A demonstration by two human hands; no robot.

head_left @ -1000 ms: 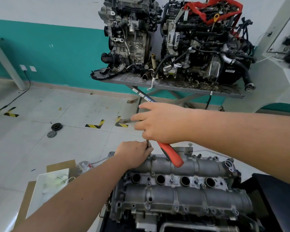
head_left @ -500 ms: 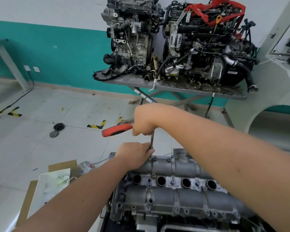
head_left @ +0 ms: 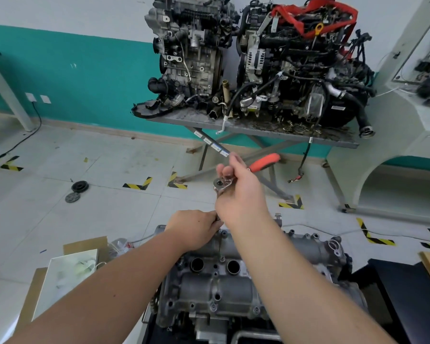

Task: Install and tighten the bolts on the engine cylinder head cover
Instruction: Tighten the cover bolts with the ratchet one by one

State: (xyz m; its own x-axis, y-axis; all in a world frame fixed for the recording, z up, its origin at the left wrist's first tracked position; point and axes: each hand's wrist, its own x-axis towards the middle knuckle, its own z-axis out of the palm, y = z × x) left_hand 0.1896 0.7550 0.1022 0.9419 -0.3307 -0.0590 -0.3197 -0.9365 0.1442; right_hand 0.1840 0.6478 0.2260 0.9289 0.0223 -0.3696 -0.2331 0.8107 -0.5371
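Right hand [head_left: 238, 194] grips the ratchet [head_left: 224, 182]; left hand [head_left: 194, 229] pinches its extension [head_left: 218, 218].

White labels [head_left: 210, 142] dot the table's brace, but no text is legible.

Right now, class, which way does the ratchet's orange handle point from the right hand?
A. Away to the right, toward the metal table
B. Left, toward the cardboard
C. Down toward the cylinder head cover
A: the orange handle sticks out up and rightward beyond the right hand, toward the metal table.
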